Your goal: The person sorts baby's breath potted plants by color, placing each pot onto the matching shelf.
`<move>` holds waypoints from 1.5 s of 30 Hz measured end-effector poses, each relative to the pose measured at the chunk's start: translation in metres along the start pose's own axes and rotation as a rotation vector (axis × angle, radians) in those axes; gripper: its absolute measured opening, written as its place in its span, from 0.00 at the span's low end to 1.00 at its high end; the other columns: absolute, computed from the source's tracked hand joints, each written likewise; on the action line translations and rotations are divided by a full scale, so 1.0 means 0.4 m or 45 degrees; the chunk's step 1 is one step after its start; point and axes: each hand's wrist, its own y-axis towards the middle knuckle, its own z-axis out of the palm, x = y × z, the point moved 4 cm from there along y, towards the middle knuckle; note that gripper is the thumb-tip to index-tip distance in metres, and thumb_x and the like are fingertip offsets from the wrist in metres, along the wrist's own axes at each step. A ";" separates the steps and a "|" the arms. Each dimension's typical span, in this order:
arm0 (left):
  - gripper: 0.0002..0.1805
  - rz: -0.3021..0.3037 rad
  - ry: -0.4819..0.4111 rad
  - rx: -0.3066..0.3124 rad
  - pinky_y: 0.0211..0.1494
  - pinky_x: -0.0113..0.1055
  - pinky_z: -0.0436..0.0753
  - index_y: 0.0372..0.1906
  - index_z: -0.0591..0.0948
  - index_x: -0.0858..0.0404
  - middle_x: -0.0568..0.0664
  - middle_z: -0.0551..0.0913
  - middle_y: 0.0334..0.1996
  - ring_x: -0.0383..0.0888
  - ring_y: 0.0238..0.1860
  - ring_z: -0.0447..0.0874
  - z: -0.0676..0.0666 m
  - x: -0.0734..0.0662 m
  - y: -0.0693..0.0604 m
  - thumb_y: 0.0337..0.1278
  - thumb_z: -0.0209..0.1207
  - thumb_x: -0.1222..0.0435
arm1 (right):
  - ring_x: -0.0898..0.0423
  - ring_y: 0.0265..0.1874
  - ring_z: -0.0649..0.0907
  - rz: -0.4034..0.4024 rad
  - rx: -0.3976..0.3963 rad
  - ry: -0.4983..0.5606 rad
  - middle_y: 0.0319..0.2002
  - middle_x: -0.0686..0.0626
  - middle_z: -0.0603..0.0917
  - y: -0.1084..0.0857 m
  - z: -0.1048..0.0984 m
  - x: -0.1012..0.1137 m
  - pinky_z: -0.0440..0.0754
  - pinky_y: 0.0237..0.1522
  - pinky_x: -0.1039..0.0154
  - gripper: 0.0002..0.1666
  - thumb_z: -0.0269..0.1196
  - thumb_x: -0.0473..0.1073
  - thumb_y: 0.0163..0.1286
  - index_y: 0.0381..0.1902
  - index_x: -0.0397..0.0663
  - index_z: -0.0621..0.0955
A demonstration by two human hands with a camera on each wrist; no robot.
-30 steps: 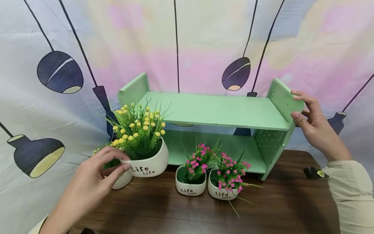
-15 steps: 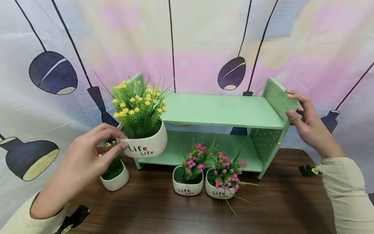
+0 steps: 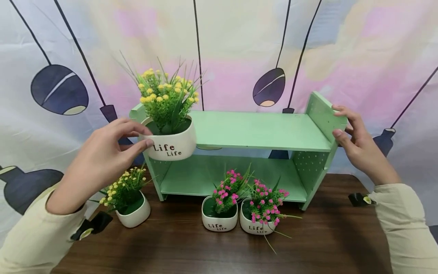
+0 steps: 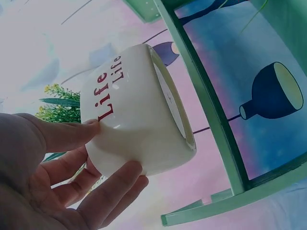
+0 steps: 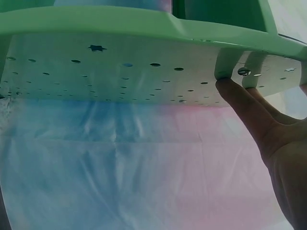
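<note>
My left hand (image 3: 102, 160) pinches the rim of a white flower pot (image 3: 176, 146) with yellow flowers, marked "Life", thumb outside. The pot hangs in the air before the left end of a green two-tier shelf (image 3: 256, 131). In the left wrist view, the pot (image 4: 129, 115) shows its underside, with two fingers against its wall. My right hand (image 3: 359, 144) holds the shelf's right end panel by its upper front corner. The right wrist view has fingers (image 5: 247, 108) touching the panel's perforated outer face (image 5: 139, 72).
A second yellow-flowered pot (image 3: 135, 215) stands on the brown wooden table (image 3: 191, 251) at left. Two pink-flowered pots, one left (image 3: 219, 220) and one right (image 3: 258, 224), sit side by side before the shelf. Behind hangs a curtain (image 3: 232, 49) printed with lamps.
My left hand has lifted the yellow-flowered pot from beside the lower tier up to about the upper board's height. My right hand has stayed on the shelf's end panel.
</note>
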 end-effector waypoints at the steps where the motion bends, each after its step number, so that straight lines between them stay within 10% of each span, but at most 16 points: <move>1: 0.08 -0.007 0.013 0.004 0.42 0.18 0.77 0.48 0.88 0.58 0.52 0.84 0.50 0.54 0.46 0.88 0.003 0.002 0.009 0.72 0.68 0.60 | 0.56 0.69 0.69 -0.002 -0.003 -0.010 0.84 0.47 0.50 -0.001 -0.001 0.000 0.81 0.48 0.78 0.33 0.46 0.29 0.84 0.81 0.44 0.54; 8: 0.09 -0.055 -0.024 0.018 0.53 0.61 0.81 0.49 0.87 0.62 0.57 0.83 0.54 0.67 0.57 0.85 0.027 0.015 0.059 0.72 0.67 0.62 | 0.55 0.69 0.69 -0.020 0.007 0.015 0.84 0.47 0.50 -0.002 0.000 -0.005 0.81 0.48 0.77 0.33 0.45 0.28 0.84 0.81 0.42 0.53; 45: 0.13 -0.080 -0.179 -0.048 0.60 0.60 0.84 0.57 0.83 0.66 0.61 0.79 0.63 0.69 0.65 0.79 0.106 0.085 0.128 0.75 0.64 0.64 | 0.55 0.71 0.67 -0.022 0.006 -0.022 0.85 0.47 0.49 -0.007 0.004 -0.003 0.81 0.48 0.78 0.33 0.45 0.28 0.84 0.81 0.43 0.52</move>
